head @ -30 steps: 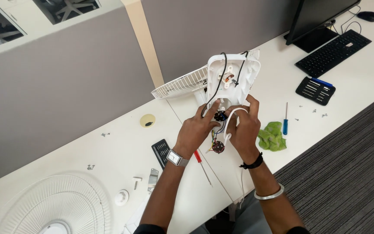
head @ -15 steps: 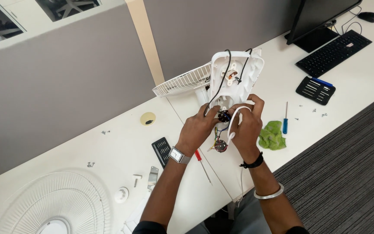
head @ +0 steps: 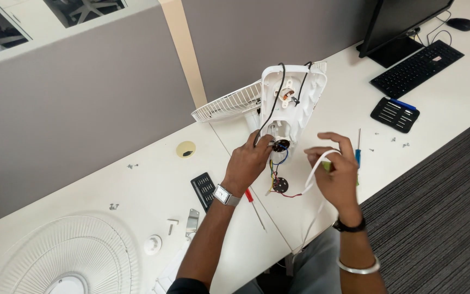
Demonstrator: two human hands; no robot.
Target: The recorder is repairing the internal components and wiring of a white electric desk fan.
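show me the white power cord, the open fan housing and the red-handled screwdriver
white power cord [head: 315, 166], head view, on the stretch looped over the right hand's fingers
open fan housing [head: 307, 103], head view, on its white right wall
red-handled screwdriver [head: 249, 195], head view, on the red handle

The fan guard [head: 66, 256] was cut off by the lower frame edge. The monitor [head: 403, 22] was cropped at the top. Screws [head: 393, 140] beside the bit case [head: 394, 113] were too small to identify.

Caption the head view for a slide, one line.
Left hand steadies the opened white fan housing; right hand pinches its white power cord above the desk.
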